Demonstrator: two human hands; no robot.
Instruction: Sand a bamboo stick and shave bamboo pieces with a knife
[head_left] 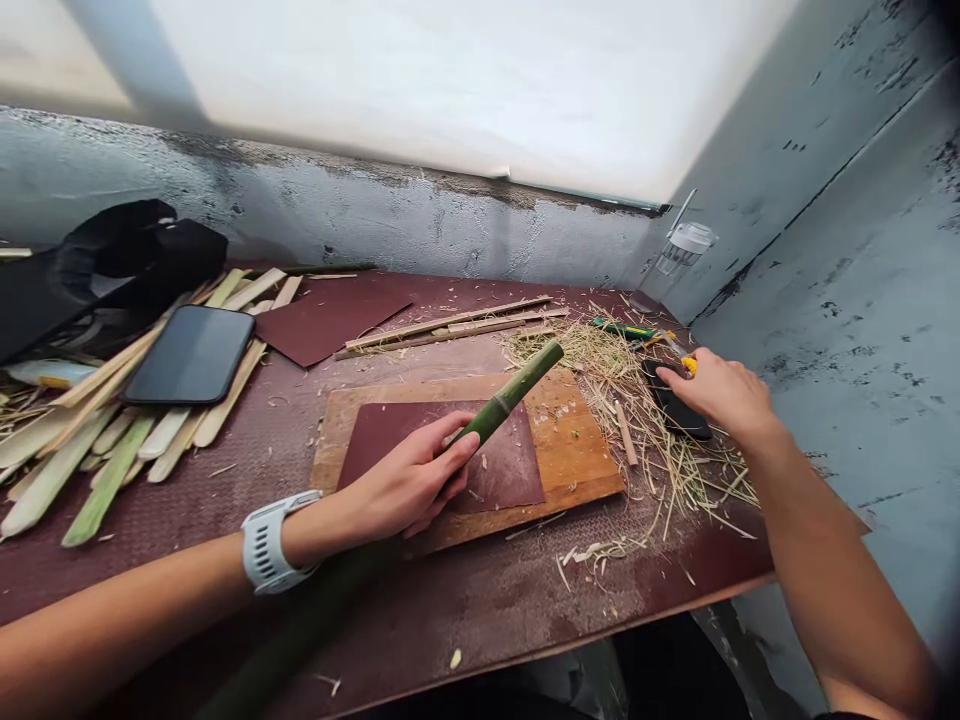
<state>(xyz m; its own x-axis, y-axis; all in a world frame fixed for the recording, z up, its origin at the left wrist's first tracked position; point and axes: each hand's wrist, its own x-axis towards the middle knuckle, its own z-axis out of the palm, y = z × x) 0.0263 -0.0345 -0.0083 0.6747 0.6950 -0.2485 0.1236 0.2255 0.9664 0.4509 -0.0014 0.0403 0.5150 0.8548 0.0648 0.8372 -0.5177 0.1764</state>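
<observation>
A green bamboo pole (511,398) slants up from the lower left across the work board, with a ringed joint near its upper end. My left hand (409,478), a pale watch on its wrist, is wrapped around the pole below that joint. Over at the right, my right hand (726,392) closes on a yellow-handled tool (689,365) whose kind is mostly hidden by the fingers. Just beneath that hand lies a black flat object (675,405) among shavings. The wooden board (577,440) bears a dark red sheet (375,435) under the pole.
Bamboo shavings (675,470) are heaped at the right, with a green and yellow tool (626,329) behind. A clear cup (675,260) stands in the corner. Bamboo strips (465,325) lie behind the board. A phone (191,355) rests on more slats at the left, near a black strap-like item (142,250).
</observation>
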